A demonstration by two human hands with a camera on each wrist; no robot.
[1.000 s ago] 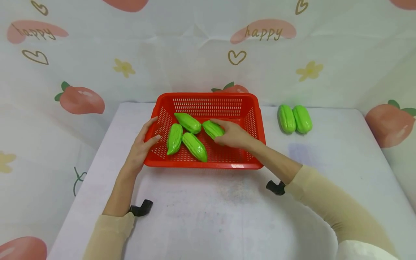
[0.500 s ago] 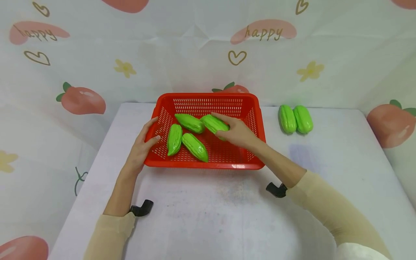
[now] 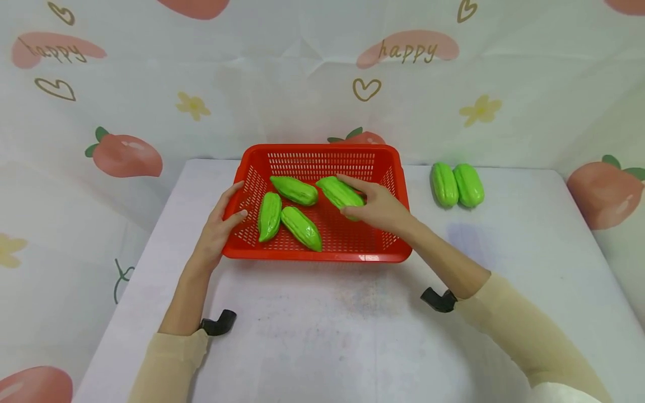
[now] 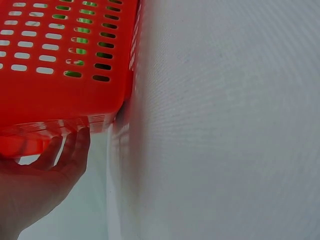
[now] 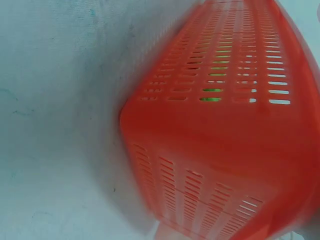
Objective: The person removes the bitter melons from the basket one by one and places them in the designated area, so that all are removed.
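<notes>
A red plastic basket with slotted walls stands on the white table. My left hand holds its left rim, thumb over the edge; in the left wrist view the fingers lie against the outer wall. Inside the basket, my right hand grips a glossy, ridged green bitter melon between thumb and fingers, tilted over the right half. Three more lie in the left half: an upper bitter melon, a left one and a lower one. The right wrist view shows mainly the basket's outer walls.
On the table to the right of the basket, two more bitter melons lie side by side near the back edge. A white cloth printed with fruit and hearts hangs behind the table.
My right hand has lifted its bitter melon slightly and carried it to the right, away from the upper one, which has tilted a little. The left hand stays at the rim.
</notes>
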